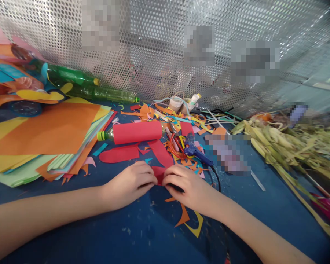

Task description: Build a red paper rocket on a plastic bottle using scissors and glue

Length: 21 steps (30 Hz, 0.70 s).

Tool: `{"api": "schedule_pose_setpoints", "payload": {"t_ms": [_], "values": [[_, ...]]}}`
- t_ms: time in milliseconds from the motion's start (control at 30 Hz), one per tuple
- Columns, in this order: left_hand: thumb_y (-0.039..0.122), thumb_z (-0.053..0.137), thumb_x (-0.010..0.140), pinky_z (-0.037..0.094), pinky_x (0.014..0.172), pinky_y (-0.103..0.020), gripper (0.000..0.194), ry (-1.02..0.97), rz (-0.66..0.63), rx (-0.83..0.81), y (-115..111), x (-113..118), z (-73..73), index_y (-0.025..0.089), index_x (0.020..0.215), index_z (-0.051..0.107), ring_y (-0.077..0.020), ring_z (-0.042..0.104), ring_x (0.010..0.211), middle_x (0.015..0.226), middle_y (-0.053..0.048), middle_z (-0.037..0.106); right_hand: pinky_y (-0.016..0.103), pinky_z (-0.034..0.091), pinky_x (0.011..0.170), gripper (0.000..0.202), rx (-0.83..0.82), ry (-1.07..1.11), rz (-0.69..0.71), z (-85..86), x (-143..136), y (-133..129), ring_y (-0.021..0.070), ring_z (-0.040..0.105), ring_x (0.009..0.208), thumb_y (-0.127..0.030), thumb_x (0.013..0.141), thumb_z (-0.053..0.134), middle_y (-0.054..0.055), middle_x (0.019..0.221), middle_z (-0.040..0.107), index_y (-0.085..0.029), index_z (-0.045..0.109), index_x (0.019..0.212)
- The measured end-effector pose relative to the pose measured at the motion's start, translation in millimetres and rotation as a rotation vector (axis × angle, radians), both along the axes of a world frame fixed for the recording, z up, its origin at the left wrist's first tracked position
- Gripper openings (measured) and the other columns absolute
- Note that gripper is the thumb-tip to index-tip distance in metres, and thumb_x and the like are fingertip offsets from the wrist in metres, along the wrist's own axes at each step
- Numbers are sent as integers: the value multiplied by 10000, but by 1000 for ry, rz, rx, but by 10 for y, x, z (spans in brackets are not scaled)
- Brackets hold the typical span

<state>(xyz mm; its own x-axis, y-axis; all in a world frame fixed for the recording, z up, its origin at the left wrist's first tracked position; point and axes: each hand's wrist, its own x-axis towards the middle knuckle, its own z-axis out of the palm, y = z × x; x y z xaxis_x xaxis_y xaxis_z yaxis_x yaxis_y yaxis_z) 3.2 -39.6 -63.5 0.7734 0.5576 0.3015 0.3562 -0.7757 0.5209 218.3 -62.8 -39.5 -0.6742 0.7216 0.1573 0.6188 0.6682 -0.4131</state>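
Between my two hands is a small piece of red paper [158, 172]. My left hand [133, 183] pinches its left edge, and my right hand [183, 181] grips its right side, with the fingers closed on it. Just beyond lie two longer red paper cutouts, a rounded strip [121, 153] and a slanted strip [161, 152]. Behind them a plastic bottle wrapped in red paper [137, 132] lies on its side, its yellow-green cap [101, 136] to the left. Right of the bottle are scissors with red handles [173, 145] and a blue glue gun [198, 153], its black cord running toward me.
Stacked coloured paper [44, 128] and a paper-decorated bottle car [27, 95] fill the left. Green bottles [71, 75] lie along the perforated metal screen [154, 47]. Paper scraps [145, 112] and small cups [176, 104] are at the back. Dried husks [275, 143] cover the right of the blue table [112, 234].
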Motion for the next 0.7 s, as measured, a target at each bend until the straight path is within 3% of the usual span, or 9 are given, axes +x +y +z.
{"api": "schedule_pose_setpoints", "payload": {"t_ms": [167,700], "values": [[191,396,907,417,759,-304,222,51,-5,27,-15,-6,7,181,945,615,-166,517,849,885,-53,584,313,440,728,88,68,-24,-22,-90,-33,2,162,540,800,-235,842,540,36,809,593,-181,608,829],[207,464,881,406,752,-286,136,44,36,-22,-12,19,23,176,851,593,-153,504,812,834,-24,570,310,434,699,93,105,-44,-75,-135,-46,-4,170,520,773,-176,846,507,45,780,568,-168,576,784]]}}
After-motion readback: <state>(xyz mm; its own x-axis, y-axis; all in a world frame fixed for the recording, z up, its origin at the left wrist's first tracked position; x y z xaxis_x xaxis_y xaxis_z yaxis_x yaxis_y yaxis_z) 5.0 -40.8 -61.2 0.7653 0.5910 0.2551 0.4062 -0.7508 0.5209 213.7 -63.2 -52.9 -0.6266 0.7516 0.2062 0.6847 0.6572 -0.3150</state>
